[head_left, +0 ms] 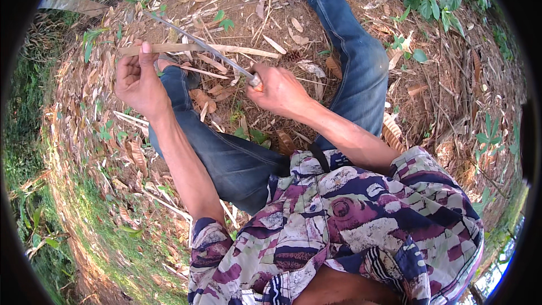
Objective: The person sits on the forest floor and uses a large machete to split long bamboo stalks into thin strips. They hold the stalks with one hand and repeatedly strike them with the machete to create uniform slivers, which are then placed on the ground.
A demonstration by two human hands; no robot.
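Note:
My left hand (140, 82) pinches a flat, pale brown strip (248, 51) of what looks like wood or bamboo between thumb and fingers. The strip lies roughly level and reaches right, beyond the blade. Closed around a knife's handle is my right hand (280, 91), in front of my lap. The long, narrow blade of the knife (206, 47) points up and to the left and crosses the strip near its middle. Whether its edge touches the strip, I cannot tell. Most of the handle is hidden in my fist.
My legs in blue jeans (355, 62) are spread on both sides of the work. Dry leaves, wood shavings and twigs cover the brown soil (418, 113). A leafy green plant (435, 0) grows at the far right, and a pale log or plank (73, 4) lies far left.

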